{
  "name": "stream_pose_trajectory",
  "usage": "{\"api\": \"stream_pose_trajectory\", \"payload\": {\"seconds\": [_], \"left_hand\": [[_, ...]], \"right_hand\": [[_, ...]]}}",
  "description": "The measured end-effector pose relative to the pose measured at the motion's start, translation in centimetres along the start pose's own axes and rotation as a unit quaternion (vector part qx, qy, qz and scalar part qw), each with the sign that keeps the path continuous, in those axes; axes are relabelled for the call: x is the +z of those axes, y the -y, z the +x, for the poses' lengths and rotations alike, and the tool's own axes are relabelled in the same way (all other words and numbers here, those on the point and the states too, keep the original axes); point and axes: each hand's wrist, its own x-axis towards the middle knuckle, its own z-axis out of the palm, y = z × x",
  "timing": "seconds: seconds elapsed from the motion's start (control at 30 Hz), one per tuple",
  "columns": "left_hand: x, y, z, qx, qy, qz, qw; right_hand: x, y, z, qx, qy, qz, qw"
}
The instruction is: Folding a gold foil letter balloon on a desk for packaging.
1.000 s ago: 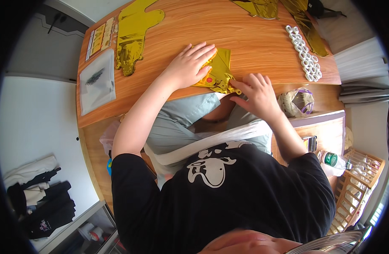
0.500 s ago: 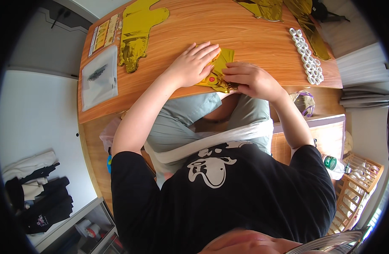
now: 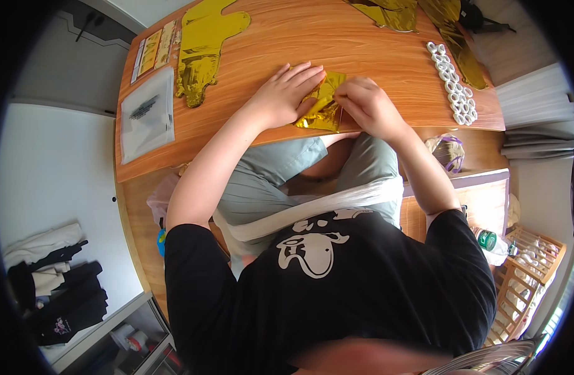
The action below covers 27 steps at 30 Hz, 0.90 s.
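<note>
A flat gold foil balloon (image 3: 325, 112), folded to a small crinkled packet, lies on the wooden table (image 3: 281, 37) near its front edge. My left hand (image 3: 288, 94) rests on the packet's left part with its fingers stretched out and the thumb toward the foil. At the right side of the packet, my right hand (image 3: 366, 105) is closed, thumb and fingers pinching the foil's edge. Its fingertips partly hide what they grip.
Another flat gold foil balloon (image 3: 202, 47) lies at the far left, beside a clear plastic bag (image 3: 148, 115) and a printed card (image 3: 152, 50). More gold foil (image 3: 396, 14) lies at the far right. Small white rings (image 3: 451, 81) line the right side.
My right hand has gone from loosely spread fingers to a pinch, slightly higher up. The foil's near part is flatter, and a red round mark is out of sight. The left hand stays put.
</note>
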Motion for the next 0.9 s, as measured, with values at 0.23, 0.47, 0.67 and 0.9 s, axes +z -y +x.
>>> {"api": "stream_pose_trajectory", "payload": {"seconds": [0.23, 0.47, 0.67, 0.9], "left_hand": [[-0.3, -0.2, 0.2, -0.022, 0.043, -0.011, 0.999], [0.3, 0.7, -0.1, -0.038, 0.040, -0.043, 0.998], [0.8, 1.5, -0.2, -0.066, -0.065, -0.163, 0.982], [-3.7, -0.7, -2.1, -0.034, -0.023, -0.025, 0.999]], "right_hand": [[2.2, 1.5, 2.2, 0.098, -0.096, 0.013, 0.990], [3.6, 0.2, 3.0, 0.152, -0.097, -0.050, 0.982], [4.4, 0.3, 3.4, 0.136, -0.113, -0.094, 0.980], [4.7, 0.0, 3.3, 0.128, -0.104, -0.125, 0.978]]}}
